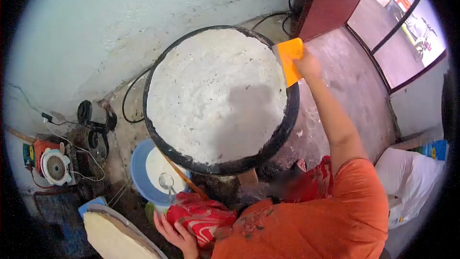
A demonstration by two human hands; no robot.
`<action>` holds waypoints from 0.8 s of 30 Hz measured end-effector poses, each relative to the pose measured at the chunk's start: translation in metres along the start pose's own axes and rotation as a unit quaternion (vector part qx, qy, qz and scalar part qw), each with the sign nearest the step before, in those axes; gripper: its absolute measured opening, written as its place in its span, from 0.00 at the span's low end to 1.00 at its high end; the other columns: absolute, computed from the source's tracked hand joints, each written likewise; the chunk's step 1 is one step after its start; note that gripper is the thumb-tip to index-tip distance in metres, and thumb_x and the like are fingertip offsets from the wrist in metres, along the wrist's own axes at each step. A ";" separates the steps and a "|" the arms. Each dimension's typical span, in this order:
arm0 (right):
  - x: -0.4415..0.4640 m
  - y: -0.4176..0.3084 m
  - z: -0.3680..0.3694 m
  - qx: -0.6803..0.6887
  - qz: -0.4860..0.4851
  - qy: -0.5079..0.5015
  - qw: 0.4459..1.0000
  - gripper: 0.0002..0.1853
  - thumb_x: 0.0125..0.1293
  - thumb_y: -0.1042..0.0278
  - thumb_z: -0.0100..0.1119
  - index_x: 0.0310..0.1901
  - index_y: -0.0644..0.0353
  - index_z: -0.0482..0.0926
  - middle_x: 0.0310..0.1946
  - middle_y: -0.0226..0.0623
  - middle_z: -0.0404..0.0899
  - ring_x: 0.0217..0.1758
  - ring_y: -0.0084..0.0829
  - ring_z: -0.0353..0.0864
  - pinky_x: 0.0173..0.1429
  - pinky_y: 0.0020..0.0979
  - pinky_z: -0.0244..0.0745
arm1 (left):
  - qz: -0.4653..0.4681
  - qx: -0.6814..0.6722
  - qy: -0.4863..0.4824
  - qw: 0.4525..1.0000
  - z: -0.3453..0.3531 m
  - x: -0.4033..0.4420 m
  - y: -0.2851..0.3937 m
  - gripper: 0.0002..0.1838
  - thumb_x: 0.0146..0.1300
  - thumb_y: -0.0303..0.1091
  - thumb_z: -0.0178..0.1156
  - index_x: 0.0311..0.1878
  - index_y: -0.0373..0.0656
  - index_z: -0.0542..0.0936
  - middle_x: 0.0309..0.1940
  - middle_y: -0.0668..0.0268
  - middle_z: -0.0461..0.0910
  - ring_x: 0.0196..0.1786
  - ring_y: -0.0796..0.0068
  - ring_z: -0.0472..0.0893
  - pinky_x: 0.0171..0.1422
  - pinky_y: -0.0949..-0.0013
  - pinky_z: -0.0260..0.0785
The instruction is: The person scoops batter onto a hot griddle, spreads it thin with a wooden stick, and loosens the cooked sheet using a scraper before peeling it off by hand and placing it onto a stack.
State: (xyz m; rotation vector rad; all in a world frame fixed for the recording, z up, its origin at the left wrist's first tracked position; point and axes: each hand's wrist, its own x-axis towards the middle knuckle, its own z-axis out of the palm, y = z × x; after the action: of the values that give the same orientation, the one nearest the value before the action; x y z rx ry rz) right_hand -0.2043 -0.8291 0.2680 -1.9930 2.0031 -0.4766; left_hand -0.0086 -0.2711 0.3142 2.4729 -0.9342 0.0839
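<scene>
While the right hand (309, 64) grips an orange scraper (290, 60) at the 2 o'clock edge of a round black griddle (230, 167), its blade lies over the border between the pale layer (206, 96) and the dark rim; whether it presses down cannot be told. That layer covers nearly the whole plate, a little rough on top, with a few dark specks. The step in hand looks to be working along the layer's margin, and the next move seems to call for a low, even blade angle that follows the curve without tearing the sheet. Between 6 and 7 o'clock of the griddle, the left hand (175, 232) holds nothing visible, its fingers loosely spread beside red patterned cloth (201, 216). Just off the griddle, between 7 and 8 o'clock, a blue basin (139, 165) holds white contents and a ladle (166, 180); farther out, toward 7, lie pale flat sheets (112, 235).
</scene>
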 end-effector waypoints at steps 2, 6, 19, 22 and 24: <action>0.038 -0.004 0.019 -0.004 -0.014 0.025 1.000 0.38 0.51 0.57 0.62 0.64 0.51 0.60 0.49 0.47 0.76 0.51 0.44 0.76 0.54 0.42 0.70 | -0.019 0.001 0.014 1.000 0.003 0.005 0.005 0.23 0.68 0.42 0.44 0.57 0.34 0.69 0.62 0.48 0.60 0.62 0.46 0.63 0.63 0.50 0.56; 0.085 -0.048 0.034 -0.031 -0.038 0.003 0.999 0.32 0.54 0.56 0.60 0.62 0.45 0.62 0.48 0.44 0.76 0.52 0.42 0.76 0.54 0.41 0.70 | 0.014 0.016 0.030 0.999 0.002 0.021 0.010 0.24 0.69 0.46 0.43 0.57 0.37 0.71 0.61 0.48 0.62 0.60 0.48 0.66 0.59 0.52 0.61; 0.165 -0.244 0.131 -0.110 -0.222 0.013 0.969 0.29 0.54 0.61 0.56 0.60 0.29 0.66 0.45 0.33 0.79 0.47 0.36 0.78 0.49 0.37 0.71 | -0.035 0.081 0.003 0.996 0.013 0.036 -0.010 0.25 0.69 0.48 0.39 0.52 0.37 0.75 0.56 0.45 0.66 0.52 0.45 0.72 0.52 0.50 0.68; 0.176 -0.292 0.171 -0.086 -0.326 0.034 0.941 0.31 0.51 0.62 0.59 0.60 0.27 0.67 0.47 0.31 0.79 0.49 0.34 0.77 0.52 0.36 0.69 | -0.022 0.079 -0.023 0.996 0.007 0.043 -0.010 0.25 0.69 0.48 0.39 0.51 0.36 0.75 0.56 0.44 0.67 0.51 0.44 0.72 0.52 0.50 0.68; 0.163 -0.328 0.196 -0.029 -0.401 -0.003 0.916 0.32 0.50 0.63 0.59 0.59 0.28 0.67 0.48 0.30 0.78 0.50 0.34 0.76 0.55 0.36 0.67 | -0.018 0.087 -0.015 0.996 0.008 0.041 -0.017 0.25 0.69 0.47 0.39 0.51 0.36 0.74 0.56 0.44 0.67 0.51 0.45 0.72 0.51 0.50 0.69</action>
State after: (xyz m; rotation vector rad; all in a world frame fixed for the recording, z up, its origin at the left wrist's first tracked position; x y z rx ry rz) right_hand 0.1731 -0.9983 0.2330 -2.7926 1.1081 -0.5629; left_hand 0.0331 -0.2887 0.3088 2.6562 -0.9300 0.1203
